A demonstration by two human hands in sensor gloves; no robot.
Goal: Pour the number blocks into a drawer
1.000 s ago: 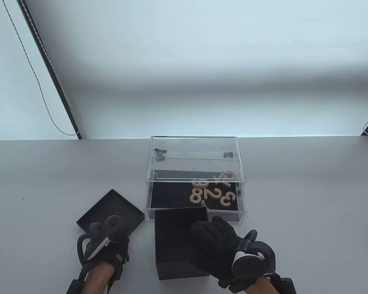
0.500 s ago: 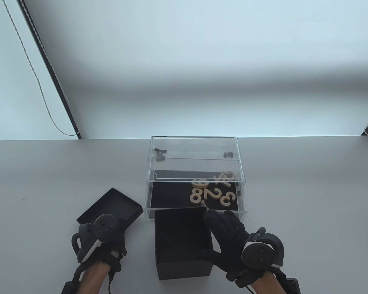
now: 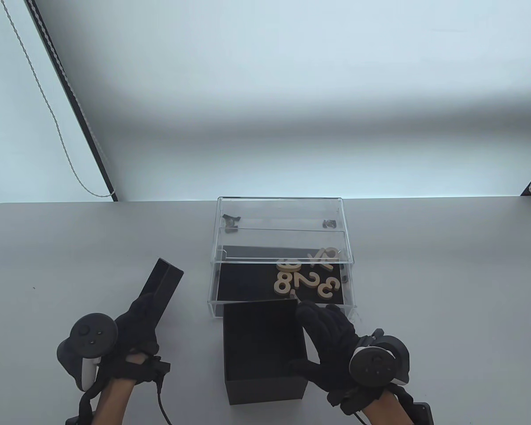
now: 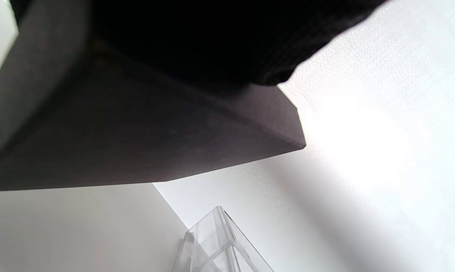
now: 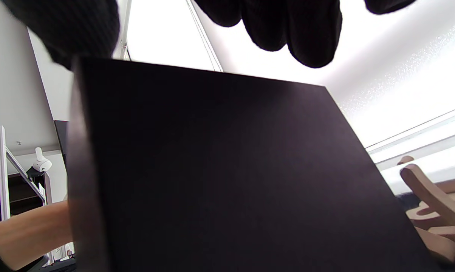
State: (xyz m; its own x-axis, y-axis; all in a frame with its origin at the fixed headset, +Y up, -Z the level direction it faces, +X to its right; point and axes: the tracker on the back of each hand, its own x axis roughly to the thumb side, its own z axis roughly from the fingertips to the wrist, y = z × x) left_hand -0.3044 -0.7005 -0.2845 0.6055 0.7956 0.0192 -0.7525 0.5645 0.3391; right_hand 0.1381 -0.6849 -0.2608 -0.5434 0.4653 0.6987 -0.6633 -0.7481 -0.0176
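Lifted on edge, one lid; one box stays.

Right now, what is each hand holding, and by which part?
Left hand grips the black lid by its near end, tilted on edge. Right hand holds the black box by its right wall.

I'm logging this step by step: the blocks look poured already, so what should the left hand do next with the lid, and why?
Probably carry the lid right and lower it onto the black box. The left hand holds it tilted on edge, the number blocks lie in the drawer, and the right hand steadies the open box.
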